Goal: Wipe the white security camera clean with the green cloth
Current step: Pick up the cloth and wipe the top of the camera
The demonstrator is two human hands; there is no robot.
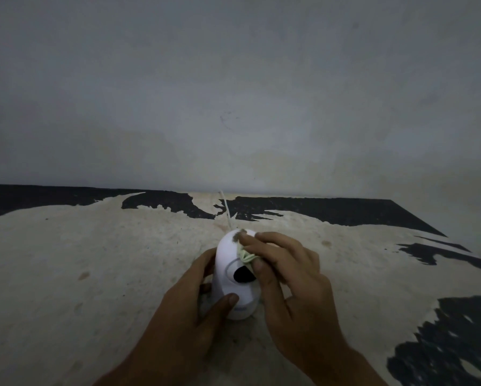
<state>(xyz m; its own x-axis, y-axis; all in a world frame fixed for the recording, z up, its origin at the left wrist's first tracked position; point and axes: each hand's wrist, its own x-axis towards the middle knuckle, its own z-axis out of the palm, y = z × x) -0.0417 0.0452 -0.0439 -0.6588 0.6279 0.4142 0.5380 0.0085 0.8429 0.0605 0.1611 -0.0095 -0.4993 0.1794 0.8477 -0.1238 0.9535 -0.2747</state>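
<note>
The white security camera (229, 260) stands upright on the worn table, its black lens (242, 274) facing me. A brownish smudge (238, 235) marks its rounded top. My left hand (189, 305) wraps the camera's left side, thumb pressed on its lower front. My right hand (284, 277) lies over the camera's right upper side with the pale green cloth (246, 256) bunched under its fingers against the shell. Only a small fold of the cloth shows. A thin white cable (226, 210) runs from behind the camera toward the wall.
The table top (94, 260) is beige with its black coating peeled into patches (331, 211) along the back and at the right. A grey wall (233, 93) rises directly behind the table's far edge. The table's right corner narrows toward the wall.
</note>
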